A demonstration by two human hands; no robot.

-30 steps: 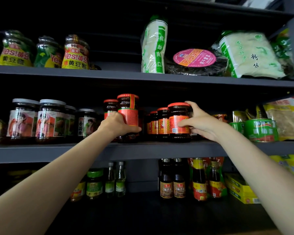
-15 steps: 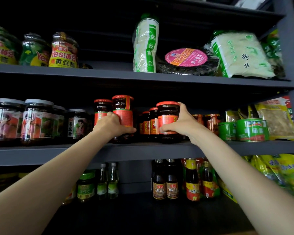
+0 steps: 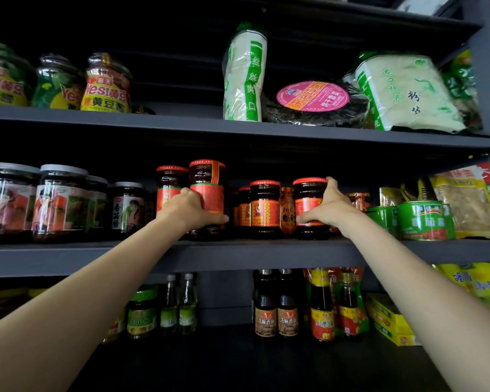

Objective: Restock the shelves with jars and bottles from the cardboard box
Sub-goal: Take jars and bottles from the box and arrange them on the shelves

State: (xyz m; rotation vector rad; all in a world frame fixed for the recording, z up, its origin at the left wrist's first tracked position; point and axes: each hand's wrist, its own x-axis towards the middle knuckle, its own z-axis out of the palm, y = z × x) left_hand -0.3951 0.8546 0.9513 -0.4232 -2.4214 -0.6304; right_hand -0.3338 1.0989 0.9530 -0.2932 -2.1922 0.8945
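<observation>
1. A tall red-lidded sauce jar (image 3: 207,193) at the middle shelf (image 3: 238,254) front edge is gripped by the left hand (image 3: 191,210).
2. A shorter red-lidded jar (image 3: 309,205), standing mid-shelf, is gripped by the right hand (image 3: 333,206).

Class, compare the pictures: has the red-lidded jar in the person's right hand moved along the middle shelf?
Yes. The jar in the right hand has shifted right, opening a gap from the neighbouring red-lidded jar, towards the green cans.
</observation>
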